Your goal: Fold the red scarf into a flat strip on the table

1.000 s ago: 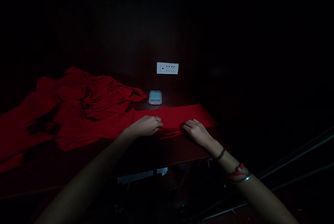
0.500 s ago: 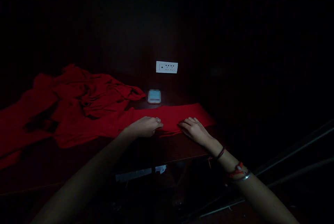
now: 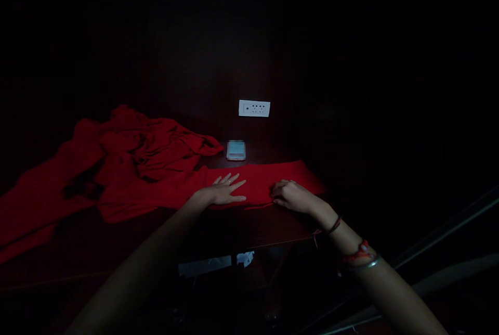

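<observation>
A long red cloth (image 3: pixel 156 179) lies across a dark wooden table (image 3: pixel 265 228); its right end is spread flat and its left part is bunched in folds. My left hand (image 3: pixel 224 193) lies flat on the flattened end, fingers stretched out. My right hand (image 3: pixel 290 195) rests at the cloth's near edge with fingers curled, pinching the edge where a thin strand trails out. Bracelets sit on my right wrist.
A small phone (image 3: pixel 236 150) with a lit screen lies on the table behind the cloth. A white socket plate (image 3: pixel 254 108) is on the dark wall above it. Pale scraps (image 3: pixel 214 263) show under the table. The room is very dark.
My left hand has gone from a curled grip to lying flat with fingers spread on the cloth. The loose red fringe below the edge has been tucked in. My right hand stays at the edge.
</observation>
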Demonstrator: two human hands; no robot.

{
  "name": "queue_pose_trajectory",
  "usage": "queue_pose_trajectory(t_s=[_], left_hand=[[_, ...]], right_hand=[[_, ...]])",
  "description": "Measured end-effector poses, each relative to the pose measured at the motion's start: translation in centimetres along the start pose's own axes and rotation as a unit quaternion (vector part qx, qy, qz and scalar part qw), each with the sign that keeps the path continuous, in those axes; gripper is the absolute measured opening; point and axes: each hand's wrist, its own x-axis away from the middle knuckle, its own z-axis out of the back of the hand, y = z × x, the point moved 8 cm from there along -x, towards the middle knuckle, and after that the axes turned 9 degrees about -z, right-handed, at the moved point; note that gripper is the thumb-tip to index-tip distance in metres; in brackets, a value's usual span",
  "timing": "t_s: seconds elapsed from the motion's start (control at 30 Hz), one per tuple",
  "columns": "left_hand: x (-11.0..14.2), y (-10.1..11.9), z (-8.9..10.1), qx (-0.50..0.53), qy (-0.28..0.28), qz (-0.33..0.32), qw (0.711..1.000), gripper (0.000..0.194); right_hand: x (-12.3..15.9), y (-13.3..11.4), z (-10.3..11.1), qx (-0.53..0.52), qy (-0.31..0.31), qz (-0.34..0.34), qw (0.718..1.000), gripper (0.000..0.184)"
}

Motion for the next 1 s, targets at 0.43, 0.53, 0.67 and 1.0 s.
queue_pose_trajectory(t_s=[0.43, 0.53, 0.67, 1.0], left_hand=[[4.4, 3.1, 3.3, -0.124, 0.063, -0.088, 0.986, 0.046], [6.1, 2.9, 2.9, -0.212, 0.085, -0.076, 0.971, 0.045], [7.9, 1.6, 3.1, -0.288, 0.108, -0.029, 0.951, 0.034], [9.4, -0.7, 5.2, -0.248, 0.209, 0.093, 0.941, 0.023]], right_hand=[[-1.7, -3.6, -0.8, 0.046, 0.035, 0.008, 0.998, 0.022], [-1.3, -3.2, -0.5, 0.035, 0.037, 0.007, 0.999, 0.025], [-1.7, -3.7, -0.1, 0.036, 0.024, 0.01, 0.999, 0.029], [-7.9, -8.9, 0.4, 0.018, 0.052, 0.022, 0.998, 0.019]])
